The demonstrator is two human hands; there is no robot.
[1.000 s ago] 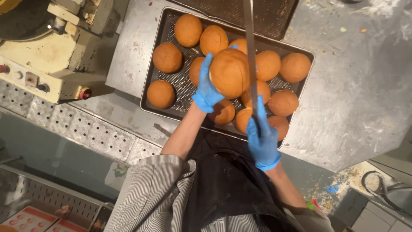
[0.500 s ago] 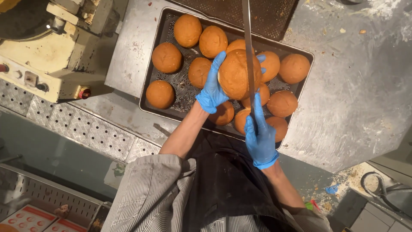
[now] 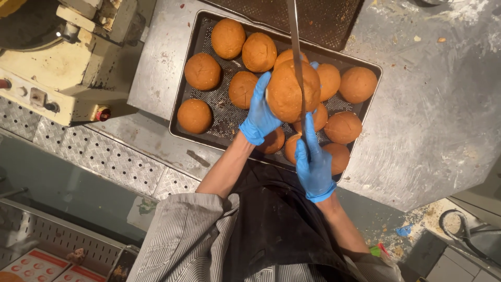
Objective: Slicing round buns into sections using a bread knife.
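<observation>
My left hand (image 3: 259,112), in a blue glove, holds a round brown bun (image 3: 288,90) up above a dark perforated baking tray (image 3: 194,39). My right hand (image 3: 314,162), also in a blue glove, grips the handle of a long knife (image 3: 295,49). Its blade runs up across the held bun, edge into the bun's side. Several more brown buns (image 3: 202,71) lie on the tray beneath.
The tray rests on a scratched steel worktop (image 3: 443,120) dusted with flour at the far right. A cream-coloured machine (image 3: 57,73) with knobs stands at the left. Checker-plate flooring (image 3: 94,162) lies below it, and crumbs litter the floor at the lower right.
The held bun has turned slightly and shifted left in my left hand. The knife blade now lies across the bun's middle instead of beside it.
</observation>
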